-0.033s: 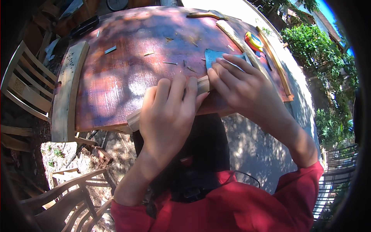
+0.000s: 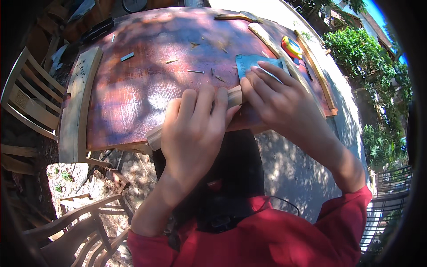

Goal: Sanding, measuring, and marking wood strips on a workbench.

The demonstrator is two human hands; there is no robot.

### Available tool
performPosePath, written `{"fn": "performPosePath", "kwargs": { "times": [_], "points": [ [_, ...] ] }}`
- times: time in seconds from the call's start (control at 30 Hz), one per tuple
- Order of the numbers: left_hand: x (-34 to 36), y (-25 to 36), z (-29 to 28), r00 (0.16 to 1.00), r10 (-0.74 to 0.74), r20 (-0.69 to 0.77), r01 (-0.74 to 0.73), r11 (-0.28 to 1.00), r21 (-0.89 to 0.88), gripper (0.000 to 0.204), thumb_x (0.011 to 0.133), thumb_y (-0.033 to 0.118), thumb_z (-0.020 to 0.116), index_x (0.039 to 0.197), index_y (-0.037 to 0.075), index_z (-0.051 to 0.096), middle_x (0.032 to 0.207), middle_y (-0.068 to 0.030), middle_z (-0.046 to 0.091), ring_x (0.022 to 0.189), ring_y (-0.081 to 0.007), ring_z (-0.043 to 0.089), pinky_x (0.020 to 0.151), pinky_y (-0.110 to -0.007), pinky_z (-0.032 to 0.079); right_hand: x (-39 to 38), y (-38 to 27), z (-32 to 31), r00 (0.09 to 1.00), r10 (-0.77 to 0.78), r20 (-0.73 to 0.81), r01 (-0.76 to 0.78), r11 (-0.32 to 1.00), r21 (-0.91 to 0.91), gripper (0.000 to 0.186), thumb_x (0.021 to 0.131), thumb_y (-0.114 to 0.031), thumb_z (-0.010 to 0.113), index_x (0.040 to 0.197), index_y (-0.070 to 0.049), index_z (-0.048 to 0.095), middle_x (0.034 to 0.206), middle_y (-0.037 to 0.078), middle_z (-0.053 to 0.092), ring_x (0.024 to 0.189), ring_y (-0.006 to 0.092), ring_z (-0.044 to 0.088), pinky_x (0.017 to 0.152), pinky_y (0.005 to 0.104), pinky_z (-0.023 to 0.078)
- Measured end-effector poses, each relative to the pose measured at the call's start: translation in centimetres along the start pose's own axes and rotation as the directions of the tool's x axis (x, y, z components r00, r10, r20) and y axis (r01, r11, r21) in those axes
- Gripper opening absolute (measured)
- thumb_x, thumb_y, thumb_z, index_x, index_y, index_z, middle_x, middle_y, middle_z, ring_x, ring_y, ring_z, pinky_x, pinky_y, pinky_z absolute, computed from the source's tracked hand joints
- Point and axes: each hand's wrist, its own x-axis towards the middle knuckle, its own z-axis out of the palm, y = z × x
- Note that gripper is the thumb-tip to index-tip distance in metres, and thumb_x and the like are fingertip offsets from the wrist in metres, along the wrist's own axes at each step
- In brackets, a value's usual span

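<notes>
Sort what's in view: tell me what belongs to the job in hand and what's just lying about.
Job in hand, it seems:
wooden piece, gripped by the left hand
blue-green sheet, partly covered by the right hand; grip unclear

Apparently just lying about:
yellow-and-red tape measure
nail-like fastener
wide plank at the left

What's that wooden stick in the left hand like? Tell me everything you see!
The wooden stick is pale brown, like bare wood, with lines running lengthwise. The left hand covers its middle, so just its two ends show. It slants across the reddish table's near edge, its right end farther from the person, close to the right hand; whether they touch is unclear.
</notes>
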Motion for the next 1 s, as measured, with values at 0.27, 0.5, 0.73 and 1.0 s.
{"fn": "performPosePath", "kwargs": {
  "times": [0.27,0.5,0.73,1.0],
  "points": [
    [0.3,0.6,0.0,0.999,-0.004,-0.05,0.003,1.0,-0.017,0.03,0.089,0.032,0.082,0.109,0.011,0.079,0.088,-0.0017,0.056,0.084,-0.0205,0.057,0.072,-0.038,0.044,-0.8,-0.4,0.0,0.995,0.087,0.052,-0.084,0.995,-0.06,0.044,0.082,-0.016,0.071,0.121,0.004,0.07,0.123,0.013,0.073,0.126,0.0261,0.069,0.122,0.0435,0.048],
    [-0.2,0.4,-0.5,1.0,-0.008,0.007,0.008,1.0,0.029,0.034,0.087,0.031,0.081,0.114,0.011,0.075,0.098,-0.0037,0.059,0.088,-0.0223,0.057,0.074,-0.039,0.046,-1.0,-2.1,-1.4,0.999,0.029,0.025,-0.026,0.993,-0.115,0.048,0.083,-0.018,0.071,0.126,0.005,0.07,0.124,0.012,0.075,0.127,0.0261,0.07,0.125,0.0431,0.044],
    [0.2,0.7,-0.8,1.0,-0.027,-0.009,0.028,0.998,0.064,0.032,0.089,0.036,0.084,0.116,0.019,0.084,0.09,-0.0006,0.054,0.083,-0.0196,0.055,0.071,-0.038,0.045,-2.4,-1.5,0.4,0.995,0.091,-0.041,-0.094,0.992,-0.083,0.051,0.084,-0.018,0.072,0.129,0.005,0.068,0.124,0.014,0.076,0.127,0.0283,0.071,0.124,0.0438,0.045],
    [0.2,1.7,-1.3,0.992,-0.122,-0.015,0.122,0.992,-0.022,0.034,0.086,0.031,0.088,0.117,0.019,0.085,0.091,-0.0009,0.055,0.084,-0.0212,0.054,0.073,-0.038,0.047,-7.2,2.0,3.7,0.873,0.448,-0.195,-0.383,0.875,0.297,0.033,0.092,-0.013,0.072,0.124,-0.008,0.07,0.109,0.01,0.078,0.105,0.0243,0.076,0.109,0.0382,0.052]
  ]
}}
